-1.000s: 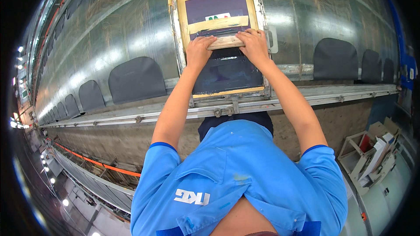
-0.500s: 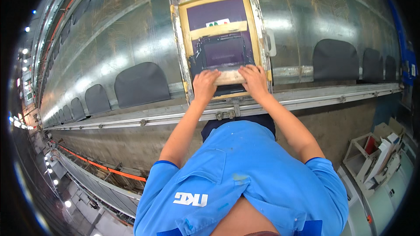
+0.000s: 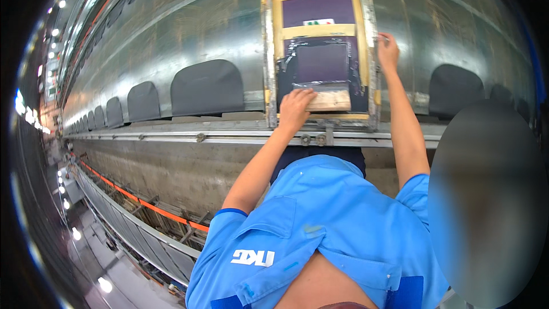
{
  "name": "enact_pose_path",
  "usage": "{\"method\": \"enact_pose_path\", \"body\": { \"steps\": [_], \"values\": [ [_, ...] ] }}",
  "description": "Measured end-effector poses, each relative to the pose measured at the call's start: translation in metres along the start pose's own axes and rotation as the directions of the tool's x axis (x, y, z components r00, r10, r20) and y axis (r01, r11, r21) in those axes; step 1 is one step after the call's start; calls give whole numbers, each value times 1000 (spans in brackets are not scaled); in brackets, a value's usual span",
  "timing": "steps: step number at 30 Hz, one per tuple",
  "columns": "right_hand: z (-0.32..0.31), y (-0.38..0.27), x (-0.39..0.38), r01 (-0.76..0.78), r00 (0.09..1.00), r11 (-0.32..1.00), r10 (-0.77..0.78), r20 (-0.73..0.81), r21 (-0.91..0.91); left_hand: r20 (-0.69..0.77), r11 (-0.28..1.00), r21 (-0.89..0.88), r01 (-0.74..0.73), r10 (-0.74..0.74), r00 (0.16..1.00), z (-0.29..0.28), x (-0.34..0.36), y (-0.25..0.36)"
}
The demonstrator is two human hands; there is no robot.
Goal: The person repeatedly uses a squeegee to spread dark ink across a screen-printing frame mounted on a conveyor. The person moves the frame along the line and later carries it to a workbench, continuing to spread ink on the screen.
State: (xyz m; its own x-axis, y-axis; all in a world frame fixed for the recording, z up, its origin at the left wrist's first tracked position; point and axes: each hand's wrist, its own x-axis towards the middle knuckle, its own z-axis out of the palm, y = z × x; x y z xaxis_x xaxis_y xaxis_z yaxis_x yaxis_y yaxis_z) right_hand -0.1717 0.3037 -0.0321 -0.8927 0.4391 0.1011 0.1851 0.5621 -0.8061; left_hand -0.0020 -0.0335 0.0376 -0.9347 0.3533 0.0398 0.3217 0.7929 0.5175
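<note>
A screen-printing frame (image 3: 266, 51) with yellow tape, dark ink and a purple mesh lies on the long metal table. My left hand (image 3: 295, 106) grips the left end of a wooden squeegee (image 3: 331, 100) at the frame's near end, fingers curled over it. My right hand (image 3: 389, 50) is at the frame's right side, fingers curled round the side handle, which it mostly hides. A small white patch with green marks (image 3: 318, 22) shows above the tape strip across the mesh.
Grey rounded pads (image 3: 206, 88) line the metal table (image 3: 223, 28) on both sides of the frame. A metal rail (image 3: 240, 138) runs along the near edge, with an orange bar (image 3: 148, 206) lower left. A blurred oval hides the lower right.
The squeegee has come toward me to the near end, leaving the inked area uncovered. My right hand has left it for the side handle. The frame appears further right in view.
</note>
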Motion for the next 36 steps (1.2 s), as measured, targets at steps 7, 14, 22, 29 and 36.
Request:
{"method": "enact_pose_path", "body": {
  "steps": [7,14,22,29,36],
  "values": [
    [49,-115,-50,-9,1000,995,10,-11,101,-99,997,-23,77,-79,992,-69,-44,-50],
    [218,-208,-139,-167,982,982,159,97,82,-66,994,44,103,-100,993,-153,-100,-229],
    [299,-277,-188,-89,994,963,70,85,254,-15,984,163,77,-76,997,-219,-128,-319],
    [308,-279,-198,-197,974,976,183,132,97,28,989,121,88,-92,995,-230,-158,-336],
    [312,-274,-192,-204,959,979,196,203,17,32,989,126,-72,68,997,-243,-176,-342]
  ]
}}
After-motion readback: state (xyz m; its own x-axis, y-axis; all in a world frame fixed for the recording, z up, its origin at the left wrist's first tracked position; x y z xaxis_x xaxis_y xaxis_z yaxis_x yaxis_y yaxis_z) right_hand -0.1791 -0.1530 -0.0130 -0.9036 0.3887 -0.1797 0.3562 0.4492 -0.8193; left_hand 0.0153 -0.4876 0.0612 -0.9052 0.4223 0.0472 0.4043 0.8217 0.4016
